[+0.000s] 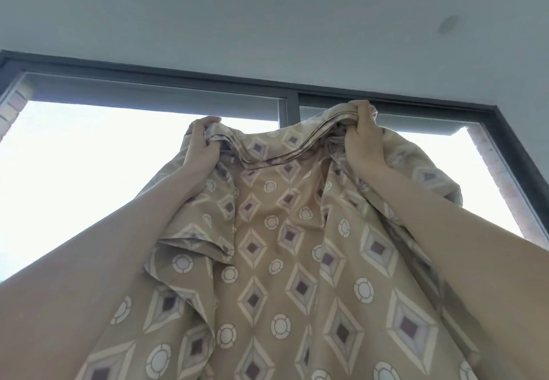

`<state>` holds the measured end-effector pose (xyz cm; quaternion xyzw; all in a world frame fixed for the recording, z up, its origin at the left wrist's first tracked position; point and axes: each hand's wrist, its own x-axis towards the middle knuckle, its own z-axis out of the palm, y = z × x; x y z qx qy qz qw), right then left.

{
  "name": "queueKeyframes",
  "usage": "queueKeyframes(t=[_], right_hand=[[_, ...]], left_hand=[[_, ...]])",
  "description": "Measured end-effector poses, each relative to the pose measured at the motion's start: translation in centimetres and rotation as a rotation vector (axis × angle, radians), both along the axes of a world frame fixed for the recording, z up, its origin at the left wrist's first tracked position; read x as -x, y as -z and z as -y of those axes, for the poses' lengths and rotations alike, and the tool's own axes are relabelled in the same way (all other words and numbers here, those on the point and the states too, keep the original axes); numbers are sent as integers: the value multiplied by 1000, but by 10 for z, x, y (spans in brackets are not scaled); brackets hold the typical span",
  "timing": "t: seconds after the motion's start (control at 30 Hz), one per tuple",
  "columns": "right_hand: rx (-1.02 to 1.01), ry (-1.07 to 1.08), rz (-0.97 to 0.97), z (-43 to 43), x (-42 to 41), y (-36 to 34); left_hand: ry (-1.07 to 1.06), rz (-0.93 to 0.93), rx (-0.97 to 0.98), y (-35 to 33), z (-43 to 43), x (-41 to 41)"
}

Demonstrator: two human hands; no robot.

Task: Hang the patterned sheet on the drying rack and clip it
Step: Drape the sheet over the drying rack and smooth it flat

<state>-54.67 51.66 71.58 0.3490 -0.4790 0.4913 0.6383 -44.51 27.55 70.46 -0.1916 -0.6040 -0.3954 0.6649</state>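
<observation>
The patterned sheet (276, 255) is tan with white diamonds and circles, and it hangs from my raised arms down past the bottom of the view. My left hand (202, 145) grips a bunch of its top edge at the left. My right hand (364, 139) grips the hemmed top edge at the right, a little higher. The hem sags in a curve between the two hands. No drying rack or clip shows in this view.
I look up at a wide window with a dark grey frame (292, 97) and bright sky behind the sheet. A pale ceiling (267, 17) fills the top. Brick edges (487, 154) flank the window opening.
</observation>
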Motion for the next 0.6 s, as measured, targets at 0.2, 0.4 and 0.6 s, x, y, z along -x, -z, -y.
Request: queueKeyframes(t=[0.2,0.4,0.6], right_hand=[[-23,-29,27,30,64,28],[-28,-68,58,48,110,59],[-62,-106,119,56,133,85]], left_hand=[[-160,101,48,37,26,47],[-312,141,106,81,42,85],[-363,169,112,114,57,112]])
